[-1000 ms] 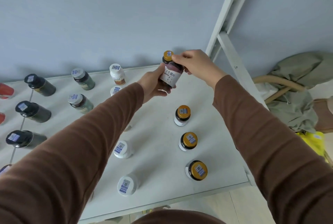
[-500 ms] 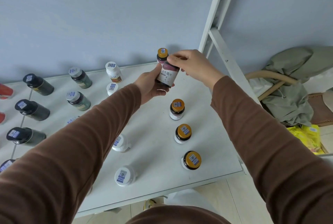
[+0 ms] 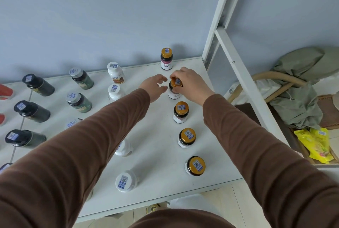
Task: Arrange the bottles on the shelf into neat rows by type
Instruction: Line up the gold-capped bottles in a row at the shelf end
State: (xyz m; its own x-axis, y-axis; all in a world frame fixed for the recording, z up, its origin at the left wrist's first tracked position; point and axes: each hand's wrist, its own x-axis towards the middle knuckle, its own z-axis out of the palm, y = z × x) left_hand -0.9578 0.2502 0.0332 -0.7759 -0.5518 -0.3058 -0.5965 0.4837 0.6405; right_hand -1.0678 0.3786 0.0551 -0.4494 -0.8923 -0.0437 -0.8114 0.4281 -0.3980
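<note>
While standing upright on the shelf [image 3: 157, 147]:
Right hand [image 3: 190, 86]: gripping the gold-capped bottle [image 3: 175, 90] (by its cap).
Left hand [image 3: 154, 88]: hovering beside it, fingers spread.

White shelf [image 3: 157, 154]: gold-capped bottles [image 3: 181, 112], white bottles [image 3: 126, 181], dark bottles [image 3: 32, 111].

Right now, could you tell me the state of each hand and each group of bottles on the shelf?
Right hand: gripping the cap of a gold-capped bottle standing on the shelf.
Left hand: open beside that bottle, fingers apart.
Other gold-capped bottles: upright, capped, in one row.
White bottles: upright, capped.
Green bottles: upright, capped.
Black bottles: upright, capped.
</note>
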